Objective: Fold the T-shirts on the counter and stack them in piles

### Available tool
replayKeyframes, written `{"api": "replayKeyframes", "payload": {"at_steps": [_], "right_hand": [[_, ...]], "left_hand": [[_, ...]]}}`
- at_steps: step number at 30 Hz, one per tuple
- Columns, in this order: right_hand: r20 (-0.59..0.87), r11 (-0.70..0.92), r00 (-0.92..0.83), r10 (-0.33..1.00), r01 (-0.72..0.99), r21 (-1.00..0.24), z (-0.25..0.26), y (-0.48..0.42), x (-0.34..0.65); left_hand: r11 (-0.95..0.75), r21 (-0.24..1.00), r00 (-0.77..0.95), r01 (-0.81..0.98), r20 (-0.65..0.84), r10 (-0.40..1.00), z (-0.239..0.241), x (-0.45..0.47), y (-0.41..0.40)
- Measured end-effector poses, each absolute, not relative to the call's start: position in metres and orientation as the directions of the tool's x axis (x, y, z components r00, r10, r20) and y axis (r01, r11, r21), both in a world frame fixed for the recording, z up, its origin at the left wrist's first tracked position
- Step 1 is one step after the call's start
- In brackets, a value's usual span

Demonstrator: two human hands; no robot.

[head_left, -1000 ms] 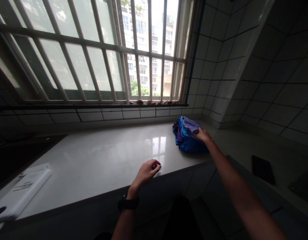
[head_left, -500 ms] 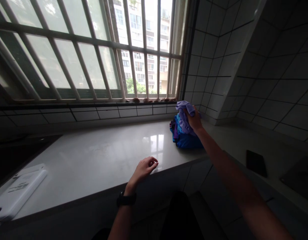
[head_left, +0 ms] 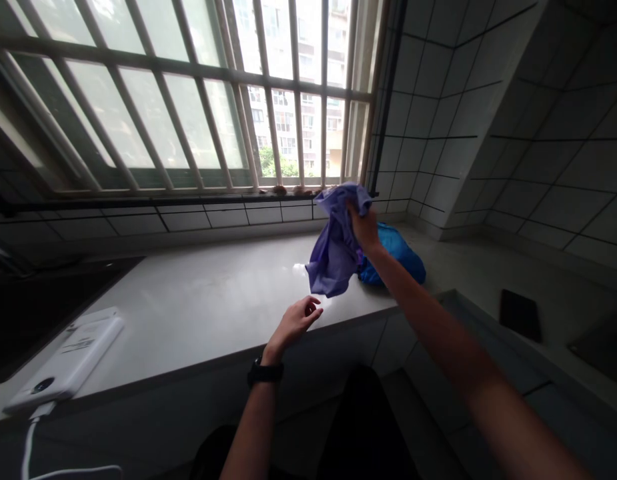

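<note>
A crumpled purple cloth [head_left: 333, 247] hangs from my right hand [head_left: 364, 227], whose fingers are closed round its upper part. Its lower end dangles over the pale countertop [head_left: 213, 287]. Behind my right wrist a shiny blue fabric bundle [head_left: 399, 257] lies on the counter, partly hidden by the hand and forearm. My left hand [head_left: 295, 321] is near the counter's front edge, just below the cloth's hanging end. Its fingers are loosely curled and apart, with nothing in them. A dark watch [head_left: 265, 372] is on the left wrist.
A white power bank [head_left: 71, 360] with a white cable [head_left: 31, 440] lies at the left, beside a dark sink [head_left: 33, 300]. On the right-hand counter rests a black phone-like slab [head_left: 521, 315]. A barred window [head_left: 188, 120] rises behind the counter.
My right hand has lifted the purple cloth off the blue bundle and carried it to the left, where it now hangs down. The left hand keeps nearly the same place. The view has shifted slightly.
</note>
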State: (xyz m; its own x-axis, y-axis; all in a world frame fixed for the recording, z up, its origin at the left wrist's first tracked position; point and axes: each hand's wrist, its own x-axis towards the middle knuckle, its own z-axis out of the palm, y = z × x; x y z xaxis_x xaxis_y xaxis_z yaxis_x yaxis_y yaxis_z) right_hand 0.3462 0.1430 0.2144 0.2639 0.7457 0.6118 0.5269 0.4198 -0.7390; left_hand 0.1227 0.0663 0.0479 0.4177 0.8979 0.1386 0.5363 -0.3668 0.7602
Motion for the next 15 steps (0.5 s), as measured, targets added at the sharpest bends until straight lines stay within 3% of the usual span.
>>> {"api": "replayKeyframes", "payload": {"at_steps": [2,3,5,6,8,10,13,15], "right_hand": [[0.376,0.320,-0.046,0.926,0.628,-0.710,0.186,0.130,0.339],[0.200,0.322,-0.255,0.946,0.670,-0.669,0.174,0.124,0.338],[-0.044,0.379,-0.500,0.865,0.707,-0.597,0.156,0.117,0.341],[-0.071,0.402,-0.532,0.844,0.714,-0.573,0.152,0.115,0.346],[0.018,0.398,-0.461,0.887,0.744,-0.536,0.150,0.119,0.362],[0.159,0.318,-0.276,0.948,0.807,-0.498,0.155,0.126,0.386],[0.291,0.004,0.147,0.945,0.887,-0.462,0.163,0.135,0.429],[0.264,-0.249,0.418,0.869,0.831,-0.497,0.163,0.136,0.456]], "left_hand": [[-0.375,0.769,0.430,0.518,0.145,0.891,0.048,0.122,0.066],[-0.378,0.776,0.436,0.504,0.148,0.888,0.048,0.122,0.066],[-0.382,0.794,0.451,0.473,0.155,0.879,0.049,0.122,0.065],[-0.385,0.799,0.457,0.462,0.158,0.876,0.049,0.123,0.065],[-0.388,0.799,0.463,0.460,0.158,0.872,0.049,0.123,0.065],[-0.394,0.792,0.465,0.466,0.159,0.871,0.049,0.123,0.066],[-0.405,0.781,0.466,0.475,0.167,0.869,0.050,0.123,0.066],[-0.410,0.779,0.468,0.475,0.171,0.867,0.050,0.123,0.066]]}}
